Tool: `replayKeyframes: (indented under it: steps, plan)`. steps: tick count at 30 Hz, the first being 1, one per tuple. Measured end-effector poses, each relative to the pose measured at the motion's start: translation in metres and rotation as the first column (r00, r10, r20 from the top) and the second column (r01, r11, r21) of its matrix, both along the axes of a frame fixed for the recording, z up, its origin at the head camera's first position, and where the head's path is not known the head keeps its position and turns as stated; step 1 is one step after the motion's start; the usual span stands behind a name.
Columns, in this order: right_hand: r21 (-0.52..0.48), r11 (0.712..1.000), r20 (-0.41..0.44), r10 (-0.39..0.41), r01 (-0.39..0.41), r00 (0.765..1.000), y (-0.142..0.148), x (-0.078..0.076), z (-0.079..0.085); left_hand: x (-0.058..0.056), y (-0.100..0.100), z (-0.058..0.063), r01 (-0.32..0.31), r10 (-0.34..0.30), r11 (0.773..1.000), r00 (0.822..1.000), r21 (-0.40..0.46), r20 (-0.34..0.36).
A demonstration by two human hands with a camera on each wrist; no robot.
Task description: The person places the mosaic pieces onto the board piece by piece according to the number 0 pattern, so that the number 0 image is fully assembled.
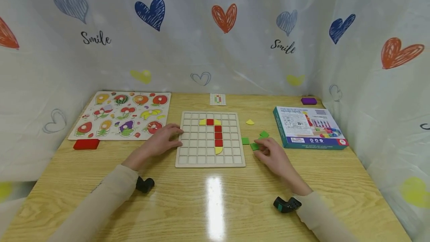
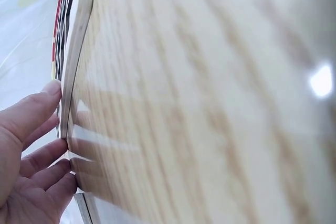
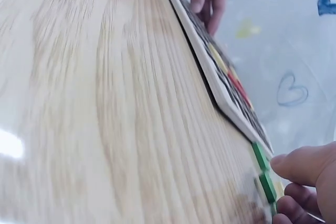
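Observation:
A square wooden grid board (image 1: 195, 159) lies mid-table, with red squares (image 1: 218, 135) and yellow rounded pieces (image 1: 219, 150) set in some cells. At its left edge, my left hand (image 1: 164, 139) rests thumb and fingertips against the rim. Right of the board, my right hand (image 1: 273, 156) pinches a green square tile (image 3: 268, 188) between thumb and fingers, low over the table. Another green tile (image 1: 245, 141) lies beside the board's right edge. A third green tile (image 1: 264, 134) sits just beyond the right fingers. Farther back is a loose yellow quarter-round piece (image 1: 250, 122).
A small pattern card (image 1: 217, 99) lies behind the board. At the back left is a fruit puzzle board (image 1: 112, 122), with a red block (image 1: 86, 144) before it. A boxed toy set (image 1: 310, 127) lies right, a purple block (image 1: 308, 101) behind it. Printed curtains enclose the table.

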State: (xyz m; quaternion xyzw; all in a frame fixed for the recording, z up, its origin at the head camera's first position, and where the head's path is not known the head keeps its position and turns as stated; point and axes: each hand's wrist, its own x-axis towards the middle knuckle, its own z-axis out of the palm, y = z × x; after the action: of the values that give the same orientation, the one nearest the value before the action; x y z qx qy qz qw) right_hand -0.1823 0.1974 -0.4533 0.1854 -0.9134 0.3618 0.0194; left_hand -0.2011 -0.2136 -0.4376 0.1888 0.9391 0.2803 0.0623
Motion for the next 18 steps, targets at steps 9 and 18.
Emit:
replayKeyframes:
  steps: [9,18]
  plan:
    - [0.095,0.994,-0.001,0.054,-0.054,0.999,0.012,-0.009,-0.005,0.0,-0.002,0.001,-0.003,0.003,1.0,1.0,0.009,0.01]
    - [0.137,0.988,-0.044,0.081,-0.074,0.996,0.005,-0.011,-0.004,0.0,-0.001,0.003,-0.013,0.013,1.0,0.999,0.009,0.035]
